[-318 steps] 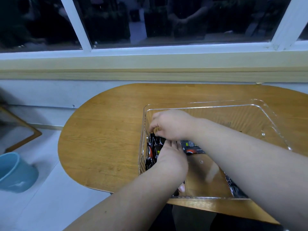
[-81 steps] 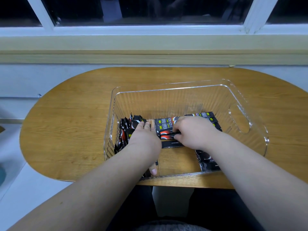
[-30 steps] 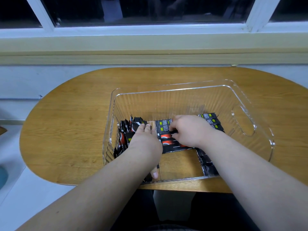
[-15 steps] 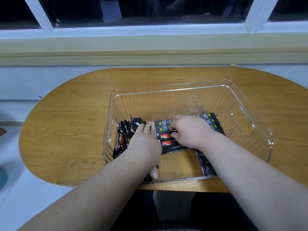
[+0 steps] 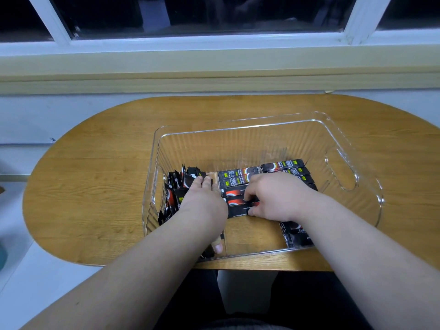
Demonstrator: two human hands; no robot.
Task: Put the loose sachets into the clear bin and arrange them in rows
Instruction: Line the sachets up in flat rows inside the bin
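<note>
Your left grip [image 5: 202, 201] lies flat, fingers straight and together, pressing on the standing sachets [image 5: 175, 186] bunched against the left wall of the clear bin [image 5: 238, 125], which sits on the worktop [image 5: 95, 186]. Your right grip [image 5: 278, 196] is curled, fingertips and thumb pinching a flat sachet [image 5: 238, 210] at the near end of the middle row.
</note>
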